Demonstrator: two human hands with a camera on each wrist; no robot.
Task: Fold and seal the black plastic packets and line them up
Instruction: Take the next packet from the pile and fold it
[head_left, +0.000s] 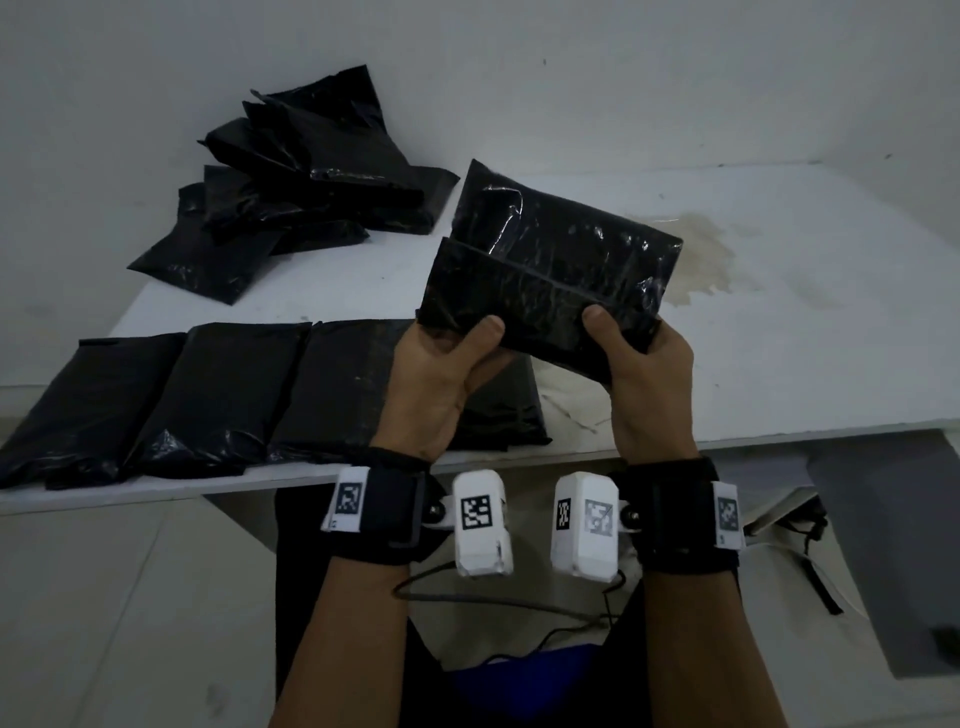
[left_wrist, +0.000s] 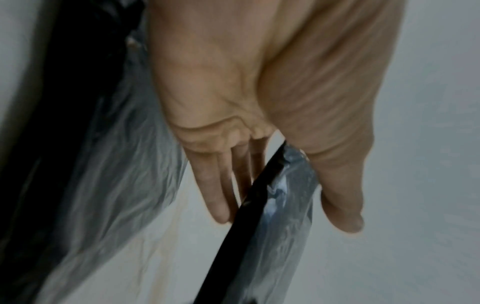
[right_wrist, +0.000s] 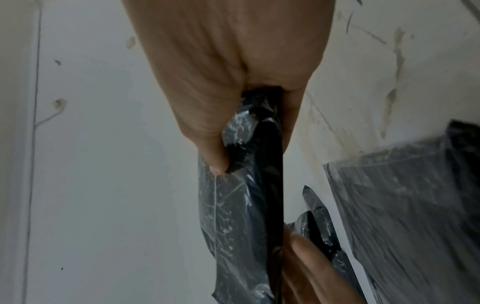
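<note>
The held packet (head_left: 550, 270) is glossy black with pale glints. The row of packets (head_left: 171, 400) and the heap (head_left: 291, 182) are black too. The counter (head_left: 779, 338) is white, marked by a yellowish-brown stain (head_left: 701, 254). Wrist straps (head_left: 384, 514) are black with white tags bearing black-and-white square codes.

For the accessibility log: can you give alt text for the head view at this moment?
Both hands, left hand and right hand, hold a folded black packet above a white table. A row of packets lines its near edge; a loose pile lies farther back.

No readable text; wrist tags (head_left: 477, 512) show only coded squares.
</note>
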